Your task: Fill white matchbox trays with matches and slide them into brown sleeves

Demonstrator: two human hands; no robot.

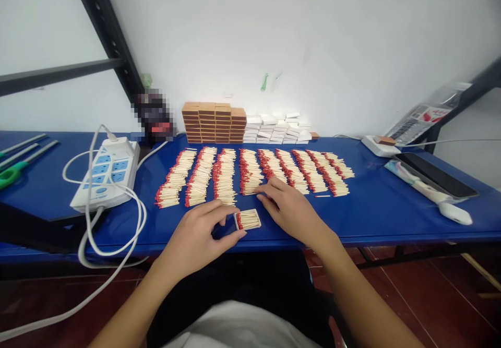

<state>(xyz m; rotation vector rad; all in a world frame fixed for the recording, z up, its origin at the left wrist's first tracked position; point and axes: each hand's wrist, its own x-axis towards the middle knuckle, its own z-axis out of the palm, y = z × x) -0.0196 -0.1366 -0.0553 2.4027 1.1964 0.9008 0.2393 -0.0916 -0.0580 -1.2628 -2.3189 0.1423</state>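
My left hand (207, 228) grips a small white matchbox tray (259, 225), thumb at its near edge and fingers at its far left corner. Inside the tray lie matches (249, 218) with their red heads to the left. My right hand (287, 207) is beyond the tray, slightly to its right. Its fingertips are pinched together at the plain ends of matches in a row (249, 173); how many they hold is hidden. Further rows of red-headed matches (199, 176) spread across the blue table (368, 207) on both sides.
Brown matchbox sleeves (213, 123) are stacked against the wall, beside piled white trays (277, 129). A white power strip (105, 173) with looping cables sits left, near green-handled tools (15, 173). At right are a black phone (436, 175), a wrapped white object (422, 189) and a plastic bottle (428, 113).
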